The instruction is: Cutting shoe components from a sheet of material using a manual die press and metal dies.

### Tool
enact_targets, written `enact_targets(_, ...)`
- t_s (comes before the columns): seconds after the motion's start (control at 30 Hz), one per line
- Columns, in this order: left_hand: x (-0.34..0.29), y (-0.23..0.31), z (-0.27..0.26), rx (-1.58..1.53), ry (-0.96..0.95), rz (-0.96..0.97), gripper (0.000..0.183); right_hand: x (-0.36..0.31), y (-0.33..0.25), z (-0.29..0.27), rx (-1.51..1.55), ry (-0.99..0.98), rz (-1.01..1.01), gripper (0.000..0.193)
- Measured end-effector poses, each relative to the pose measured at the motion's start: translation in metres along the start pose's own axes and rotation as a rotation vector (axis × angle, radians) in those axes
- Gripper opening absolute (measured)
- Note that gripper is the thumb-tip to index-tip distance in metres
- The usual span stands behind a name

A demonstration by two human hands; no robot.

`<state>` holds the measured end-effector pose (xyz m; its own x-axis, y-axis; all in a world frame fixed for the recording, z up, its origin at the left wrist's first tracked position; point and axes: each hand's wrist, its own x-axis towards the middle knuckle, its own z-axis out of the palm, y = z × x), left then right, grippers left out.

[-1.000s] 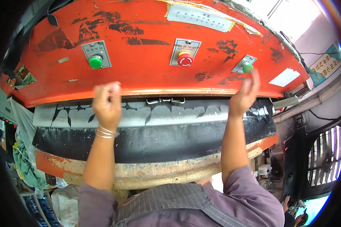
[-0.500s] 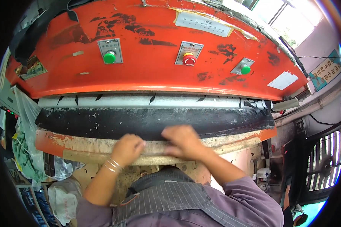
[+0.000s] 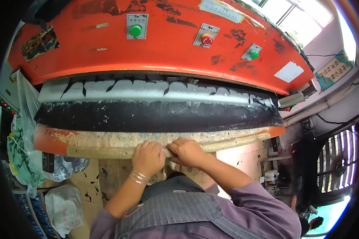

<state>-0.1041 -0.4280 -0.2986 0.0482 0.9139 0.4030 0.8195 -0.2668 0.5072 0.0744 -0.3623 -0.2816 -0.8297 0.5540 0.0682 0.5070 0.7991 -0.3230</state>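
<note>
Both hands are close together at the wooden front edge point(image 3: 103, 151) of a large orange press machine. My left hand point(image 3: 148, 158), with thin bracelets on its wrist, has its fingers curled and its thumb toward the right hand. My right hand point(image 3: 187, 153) is closed beside it, fingers bent. What lies inside either hand, if anything, is hidden. Beyond them a worn black mat point(image 3: 159, 115) spans the machine bed. Behind the mat, a white sheet point(image 3: 123, 91) with dark cut-out gaps reaches back under the orange front panel point(image 3: 167, 55).
On the panel sit two green buttons point(image 3: 135, 30) and a red emergency-stop button point(image 3: 206, 40). Plastic bags and green cloth point(image 3: 20, 155) stand at the left. A black-framed fan point(image 3: 339, 159) is on the right. Dark scraps point(image 3: 92, 184) lie on the tiled floor.
My hands have come closer together and lie at the wooden edge; the right hand was blurred over the bed before. More of the white sheet shows beneath the panel, and my view has shifted.
</note>
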Motion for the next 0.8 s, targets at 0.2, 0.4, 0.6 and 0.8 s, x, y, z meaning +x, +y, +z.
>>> enact_targets(0.2, -0.009, -0.008, -0.002, -0.021, -0.064, 0.032, 0.011, 0.116, 0.101, -0.076, -0.293, 0.103, -0.069, 0.023)
enact_targets(0.4, 0.011, 0.002, 0.003, -0.114, -0.268, -0.099, 0.013, 0.194, 0.186, -0.087, -0.576, -0.113, -0.267, 0.022)
enact_targets(0.6, 0.105, 0.015, 0.008, -0.285, 0.049, -0.191, 0.008, 0.182, 0.203, -0.143, -0.389, 0.072, -0.137, 0.024)
enact_targets(0.8, 0.202, 0.02, 0.069, -0.368, 0.068, -0.257, 0.043, 0.103, 0.287, -0.14, 0.231, 0.353, 0.684, 0.048)
